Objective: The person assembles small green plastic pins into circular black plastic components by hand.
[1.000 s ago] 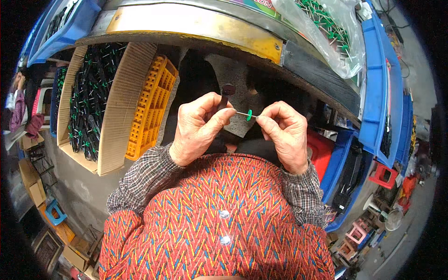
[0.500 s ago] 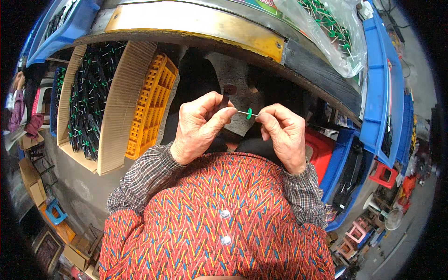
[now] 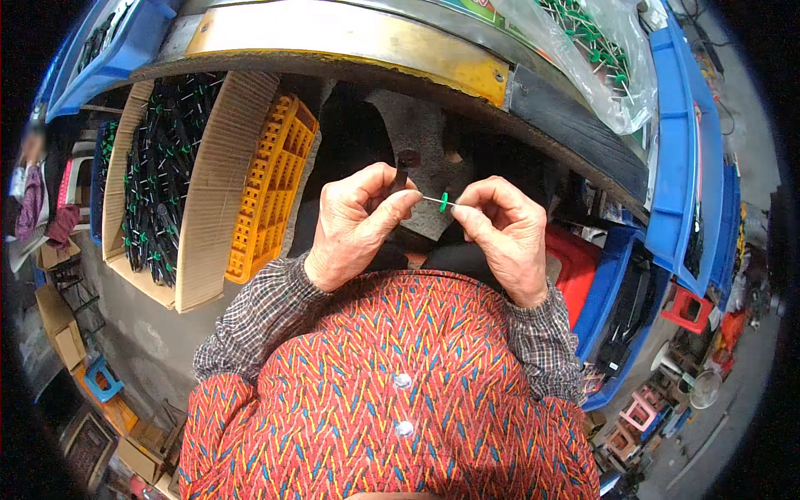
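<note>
In front of my lap, my left hand [image 3: 358, 221] is closed in a pinch on a dark strip with a rounded end [image 3: 407, 160]. A thin metal pin with a green disc [image 3: 444, 202] sticks out to the right from the same fingertips. How pin and strip meet is hidden by the thumb and fingers. My right hand [image 3: 507, 237] pinches the pin's far end, its thumb and forefinger close beside the green disc.
Ahead runs a worn workbench edge [image 3: 350, 42], with a clear bag [image 3: 621, 117] of green-disc pins on it. To the left stand a cardboard box [image 3: 200, 217] of black parts and a yellow crate [image 3: 271, 192]. Blue bins [image 3: 671, 150] and a red stool [image 3: 687, 310] are at right.
My right thumb and forefinger have shifted slightly left along the pin, closer to the green disc, and the other fingers have curled differently. My left hand stays almost still.
</note>
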The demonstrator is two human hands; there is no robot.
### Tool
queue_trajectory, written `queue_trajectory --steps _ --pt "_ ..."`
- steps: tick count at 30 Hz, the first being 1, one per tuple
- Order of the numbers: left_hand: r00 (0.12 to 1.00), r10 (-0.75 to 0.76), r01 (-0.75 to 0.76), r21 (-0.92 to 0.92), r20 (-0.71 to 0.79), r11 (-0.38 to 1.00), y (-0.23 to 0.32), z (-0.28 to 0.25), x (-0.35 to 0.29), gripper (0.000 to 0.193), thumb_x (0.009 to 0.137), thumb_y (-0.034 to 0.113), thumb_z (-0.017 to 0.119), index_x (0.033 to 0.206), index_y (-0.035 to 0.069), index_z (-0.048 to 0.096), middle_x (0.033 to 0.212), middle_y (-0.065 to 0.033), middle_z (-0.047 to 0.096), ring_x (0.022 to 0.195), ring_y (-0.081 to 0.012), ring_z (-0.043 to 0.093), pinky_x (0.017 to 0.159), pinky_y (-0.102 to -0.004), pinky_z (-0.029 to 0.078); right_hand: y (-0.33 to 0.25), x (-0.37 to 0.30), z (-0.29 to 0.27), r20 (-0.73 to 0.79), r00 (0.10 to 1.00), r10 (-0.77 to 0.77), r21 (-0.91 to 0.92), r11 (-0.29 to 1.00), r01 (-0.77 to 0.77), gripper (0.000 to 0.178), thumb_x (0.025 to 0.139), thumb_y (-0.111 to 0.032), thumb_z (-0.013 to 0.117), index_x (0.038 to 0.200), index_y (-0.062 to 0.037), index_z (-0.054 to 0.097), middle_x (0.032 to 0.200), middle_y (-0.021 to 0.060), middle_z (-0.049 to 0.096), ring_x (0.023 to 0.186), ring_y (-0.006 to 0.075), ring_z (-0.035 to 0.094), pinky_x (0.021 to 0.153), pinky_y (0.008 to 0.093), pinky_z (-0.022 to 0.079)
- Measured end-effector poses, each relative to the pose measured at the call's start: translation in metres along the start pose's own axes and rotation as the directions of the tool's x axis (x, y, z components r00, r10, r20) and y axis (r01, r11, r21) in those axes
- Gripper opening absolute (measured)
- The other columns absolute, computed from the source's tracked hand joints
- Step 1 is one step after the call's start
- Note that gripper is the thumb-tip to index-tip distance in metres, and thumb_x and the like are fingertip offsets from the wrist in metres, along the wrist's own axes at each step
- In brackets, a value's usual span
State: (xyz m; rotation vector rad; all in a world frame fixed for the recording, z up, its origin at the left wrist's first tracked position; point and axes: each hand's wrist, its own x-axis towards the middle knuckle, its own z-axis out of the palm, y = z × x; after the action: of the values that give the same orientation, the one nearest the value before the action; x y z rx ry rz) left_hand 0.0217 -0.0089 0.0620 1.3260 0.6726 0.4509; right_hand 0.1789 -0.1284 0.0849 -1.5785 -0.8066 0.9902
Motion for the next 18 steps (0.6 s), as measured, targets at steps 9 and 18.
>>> queue_trajectory --steps 9,18 --pt "0.997 -0.011 0.007 0.054 0.079 0.999 -0.008 -0.005 -0.002 0.01 0.092 0.013 0.06 0.091 0.002 0.059 0.072 0.0035 0.057 0.054 0.0002 0.044 0.045 -0.016 0.033 0.002 0.004 0.005 0.108 0.982 -0.157 -0.28 0.943 0.182 0.017 0.076 -0.004 0.072 0.09 0.0016 0.063 0.074 0.0043 0.057 0.064 0.0083 0.054 0.056 0.0218 0.044" --pt "0.991 -0.047 0.061 -0.112 0.128 0.992 -0.003 -0.016 -0.003 0.016 0.092 0.002 0.055 0.108 -0.002 0.054 0.085 -0.0044 0.064 0.058 -0.0035 0.052 0.052 -0.0174 0.044 -0.004 0.002 0.007 0.124 0.987 0.105 0.017 0.994 -0.107 0.012 0.082 -0.004 0.07 0.088 0.0019 0.061 0.069 0.0028 0.062 0.059 0.0062 0.059 0.052 0.02 0.046"
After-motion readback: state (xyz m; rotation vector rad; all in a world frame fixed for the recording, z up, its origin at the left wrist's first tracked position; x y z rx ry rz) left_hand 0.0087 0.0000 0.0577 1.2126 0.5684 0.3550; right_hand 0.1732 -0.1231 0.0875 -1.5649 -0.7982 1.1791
